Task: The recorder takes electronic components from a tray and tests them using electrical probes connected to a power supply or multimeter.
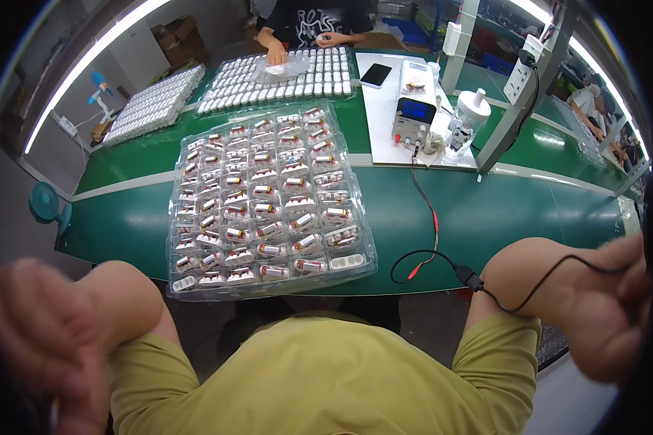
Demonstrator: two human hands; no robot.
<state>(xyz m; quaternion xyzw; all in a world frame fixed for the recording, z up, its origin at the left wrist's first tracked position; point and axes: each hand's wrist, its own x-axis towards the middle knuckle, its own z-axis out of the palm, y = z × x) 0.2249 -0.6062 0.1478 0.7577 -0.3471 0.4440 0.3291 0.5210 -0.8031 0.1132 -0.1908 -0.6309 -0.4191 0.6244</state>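
Note:
My right hand [608, 319] is raised at the right rim, its fingers curled round a thin black cable [535, 293]. What the cable ends in is hidden by the fingers. The cable runs to a black plug connector [469, 277], joined to a lead with red clips [434, 225]. My left hand [47, 333] is raised at the left rim, blurred, its fingers bent inward; a small shiny bit shows below it, too unclear to name. Between my arms lies a clear plastic tray [370, 261] of small white cases with metallic cylinders and wires.
A power supply [413, 109] with a blue display stands on a white board [384, 141] beside a phone [376, 75] and a clear bottle [466, 127]. Opposite, a person's hand [276, 54] reaches over a tray of white cases [319, 88]. A metal post [511, 119] rises at right.

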